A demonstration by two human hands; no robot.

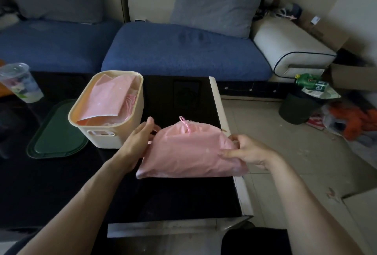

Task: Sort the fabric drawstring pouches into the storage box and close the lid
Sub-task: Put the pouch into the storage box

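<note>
Pink pouch (191,152) between both hands

pouch (189,150) looks like thin matt pink cloth, box (114,134) is smooth cream plastic, lid (55,132) matt green plastic, counter (61,189) glossy black.

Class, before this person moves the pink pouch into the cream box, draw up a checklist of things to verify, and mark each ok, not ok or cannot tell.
1. Pink pouch held at both ends: ok; left hand and right hand are on it.
2. Storage box open: ok.
3. Room left in the box: cannot tell; folded pouches reach near the rim.
4. Drawstring tucked in: not ok; it sticks out on top.
5. Green lid within reach: ok; it lies beside the box.
</note>
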